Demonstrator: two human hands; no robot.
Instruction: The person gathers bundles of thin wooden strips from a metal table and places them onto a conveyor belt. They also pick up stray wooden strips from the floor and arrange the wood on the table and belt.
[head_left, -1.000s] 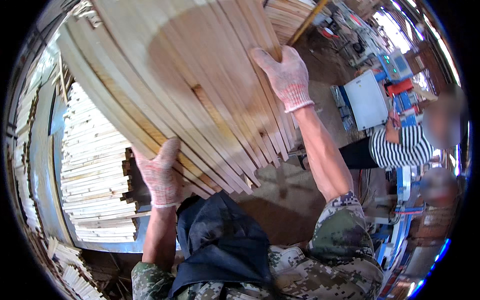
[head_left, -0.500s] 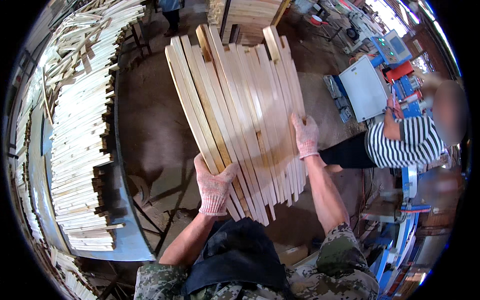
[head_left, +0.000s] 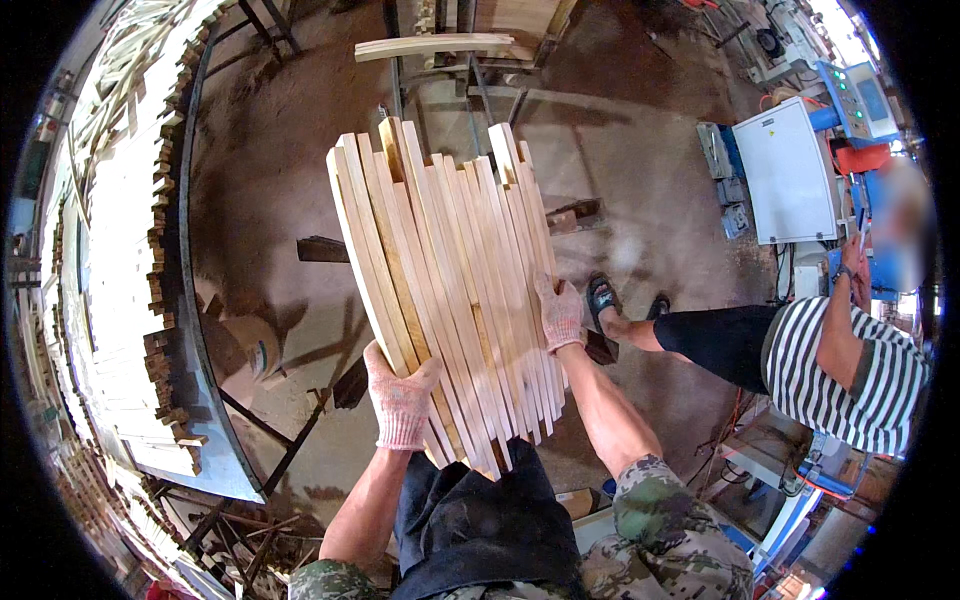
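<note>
A wide bundle of pale wooden strips point(head_left: 455, 290), side by side with uneven ends, is held in front of my body between both hands. My left hand point(head_left: 402, 397), in a pinkish knit glove, grips the bundle's near left edge with the thumb on top. On the right edge, my gloved right hand point(head_left: 561, 313) clamps the outermost strips. The fingers of both hands are partly hidden beneath or beside the wood. The near ends of the strips come close to my dark apron point(head_left: 485, 530).
On the left, a long table point(head_left: 215, 465) bears rows of stacked strips point(head_left: 115, 290). Ahead, a metal frame point(head_left: 480, 100) carries a few strips point(head_left: 435, 45). A co-worker in a striped shirt point(head_left: 840, 370) stands right, near a white cabinet point(head_left: 785, 170) and a control panel point(head_left: 860, 100).
My view has shifted; the metal frame with strips on it now shows ahead. The bundle sits farther left and lower in view, still in both hands. The co-worker's legs and shoes have come into view.
</note>
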